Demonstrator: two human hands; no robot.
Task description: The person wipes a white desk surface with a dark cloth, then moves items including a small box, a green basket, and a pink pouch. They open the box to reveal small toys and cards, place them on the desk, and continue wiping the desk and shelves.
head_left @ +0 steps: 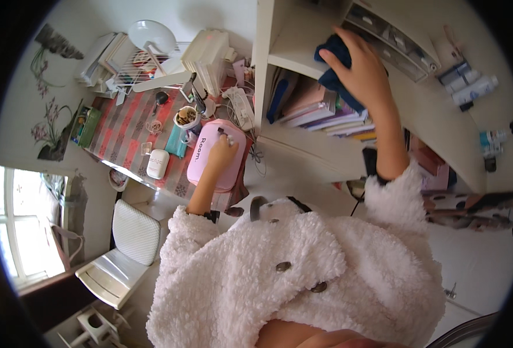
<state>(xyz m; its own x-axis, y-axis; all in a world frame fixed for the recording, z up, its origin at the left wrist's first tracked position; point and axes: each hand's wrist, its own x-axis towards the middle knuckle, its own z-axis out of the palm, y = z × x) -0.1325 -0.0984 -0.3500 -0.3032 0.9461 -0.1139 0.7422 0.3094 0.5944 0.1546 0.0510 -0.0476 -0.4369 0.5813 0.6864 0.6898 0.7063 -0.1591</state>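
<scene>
My right hand (pixel 362 72) is raised at the shelf unit on the right, its fingers closed on a dark blue cloth (pixel 339 84). The cloth hangs down past the shelf board's edge, in front of the books below. My left hand (pixel 223 153) rests over a pink case (pixel 236 168) at the table's right end. Its fingers are closed around something small, dark and silvery, too small to make out. The case lies flat, with dark lettering on its lid.
A patterned cloth covers the table (pixel 114 130). On it are a white cup of small items (pixel 187 116), a white oval case (pixel 158 164), a lamp (pixel 164 82) and cables. Books (pixel 320 110) fill the lower shelf; a clear-fronted drawer box (pixel 390 40) sits above. A chair (pixel 135 235) stands left.
</scene>
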